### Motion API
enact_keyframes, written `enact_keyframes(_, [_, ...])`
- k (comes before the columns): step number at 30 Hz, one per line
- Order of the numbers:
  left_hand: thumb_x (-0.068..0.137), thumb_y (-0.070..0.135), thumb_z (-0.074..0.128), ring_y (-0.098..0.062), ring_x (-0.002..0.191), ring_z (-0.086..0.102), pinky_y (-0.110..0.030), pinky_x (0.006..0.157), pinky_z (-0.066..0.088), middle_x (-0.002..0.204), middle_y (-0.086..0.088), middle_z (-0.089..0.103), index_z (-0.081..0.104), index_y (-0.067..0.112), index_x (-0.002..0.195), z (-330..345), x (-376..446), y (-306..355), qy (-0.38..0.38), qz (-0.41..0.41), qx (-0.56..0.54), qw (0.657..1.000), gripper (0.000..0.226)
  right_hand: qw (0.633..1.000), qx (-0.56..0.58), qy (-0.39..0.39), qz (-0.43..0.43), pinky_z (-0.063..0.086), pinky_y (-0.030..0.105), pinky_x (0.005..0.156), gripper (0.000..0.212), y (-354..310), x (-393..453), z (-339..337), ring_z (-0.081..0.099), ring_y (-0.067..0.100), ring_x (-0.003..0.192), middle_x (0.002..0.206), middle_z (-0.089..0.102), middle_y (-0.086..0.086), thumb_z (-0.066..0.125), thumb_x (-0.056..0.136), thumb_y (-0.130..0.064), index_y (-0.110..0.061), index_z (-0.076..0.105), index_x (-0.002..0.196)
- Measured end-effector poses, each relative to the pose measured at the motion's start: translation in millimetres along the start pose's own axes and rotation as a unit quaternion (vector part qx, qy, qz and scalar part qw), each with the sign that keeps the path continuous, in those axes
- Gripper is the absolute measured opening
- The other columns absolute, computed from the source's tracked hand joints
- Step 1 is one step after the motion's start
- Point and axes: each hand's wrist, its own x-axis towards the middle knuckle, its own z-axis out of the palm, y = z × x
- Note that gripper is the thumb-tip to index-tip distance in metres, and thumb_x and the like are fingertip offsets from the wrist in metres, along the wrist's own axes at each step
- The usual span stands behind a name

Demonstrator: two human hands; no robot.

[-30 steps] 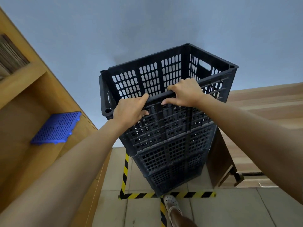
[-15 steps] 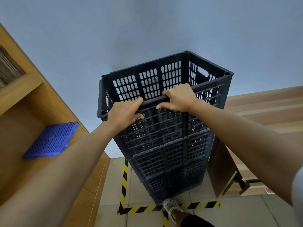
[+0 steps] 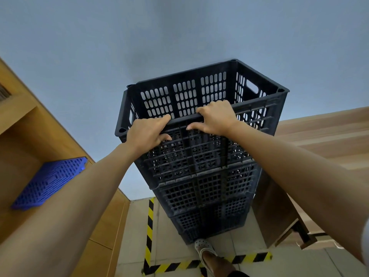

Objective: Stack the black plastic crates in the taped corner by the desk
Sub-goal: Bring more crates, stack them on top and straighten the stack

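Gripping the top crate's (image 3: 201,100) near rim: left hand (image 3: 146,132), right hand (image 3: 216,117).

We see crates (image 3: 201,156): black, slotted and gridded | floor tape (image 3: 149,232): yellow-black diagonal stripes | panel (image 3: 50,181): blue lattice | shelf (image 3: 18,124): tan wood | wall (image 3: 179,33): grey-blue | shoe (image 3: 202,245): white, perforated

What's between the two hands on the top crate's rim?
Head view: only a short bare stretch of the top crate's near rim. The left hand and right hand both grip that edge, close together but apart.
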Motion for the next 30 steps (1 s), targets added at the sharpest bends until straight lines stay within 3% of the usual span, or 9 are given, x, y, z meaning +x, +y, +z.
enact_keyframes(4, [0.084,0.049,0.067,-0.023,0.071,0.068,-0.028,0.051,0.042,0.084,0.005,0.069,0.05,0.019,0.105,8,11,-17,0.003,0.009,-0.007,1.0,0.041,1.0,-0.007,0.008,0.014,0.037,0.027,0.056,0.079,-4,17,10,0.061,0.025,0.061,0.056,0.049,-0.002,0.036,0.073,-0.085,-0.016,0.069,0.095])
enact_keyframes(7, [0.081,0.048,0.07,-0.024,0.066,0.068,-0.023,0.046,0.027,0.078,0.005,0.069,0.051,0.018,0.1,17,15,-37,0.02,0.02,0.0,1.0,0.041,1.0,0.0,0.01,0.018,0.036,0.027,0.056,0.073,-12,32,19,0.063,0.024,0.061,0.05,0.041,-0.006,0.041,0.075,-0.082,-0.017,0.068,0.092])
enact_keyframes(10, [0.078,0.047,0.073,-0.025,0.061,0.066,-0.021,0.045,0.017,0.072,0.005,0.067,0.051,0.017,0.095,23,18,-57,0.035,0.015,-0.004,0.999,0.042,0.999,-0.003,0.02,0.032,0.035,0.027,0.057,0.073,-23,49,27,0.056,0.021,0.058,0.055,0.045,-0.004,0.041,0.076,-0.081,-0.017,0.07,0.096])
enact_keyframes(16, [0.078,0.05,0.072,-0.021,0.056,0.063,-0.018,0.043,0.015,0.068,0.008,0.064,0.048,0.02,0.092,36,26,-82,0.04,0.037,0.002,0.999,0.041,0.999,-0.005,0.035,0.038,0.025,0.024,0.05,0.069,-27,66,41,0.045,0.018,0.052,0.058,0.049,-0.005,0.042,0.078,-0.079,-0.017,0.069,0.094])
enact_keyframes(20, [0.08,0.054,0.067,-0.021,0.059,0.063,-0.021,0.044,0.024,0.071,0.008,0.065,0.05,0.019,0.093,37,24,-84,0.021,0.031,0.001,0.999,0.041,0.999,0.003,0.032,0.04,0.026,0.025,0.051,0.067,-31,64,38,0.045,0.019,0.052,0.056,0.047,-0.004,0.045,0.079,-0.077,-0.015,0.068,0.088])
enact_keyframes(23, [0.08,0.052,0.069,-0.022,0.061,0.064,-0.021,0.045,0.019,0.072,0.006,0.065,0.05,0.018,0.094,36,21,-84,0.023,0.026,-0.01,0.999,0.041,0.999,0.001,0.008,0.047,0.029,0.028,0.055,0.065,-37,64,34,0.046,0.02,0.057,0.06,0.048,-0.003,0.044,0.08,-0.076,-0.017,0.067,0.091])
enact_keyframes(30, [0.079,0.05,0.071,-0.023,0.064,0.065,-0.023,0.048,0.026,0.072,0.007,0.065,0.049,0.02,0.094,34,8,-99,0.009,0.015,-0.04,0.999,0.04,0.998,-0.002,-0.027,0.057,0.034,0.028,0.055,0.058,-64,66,27,0.063,0.023,0.065,0.065,0.051,-0.003,0.045,0.082,-0.073,-0.018,0.062,0.092])
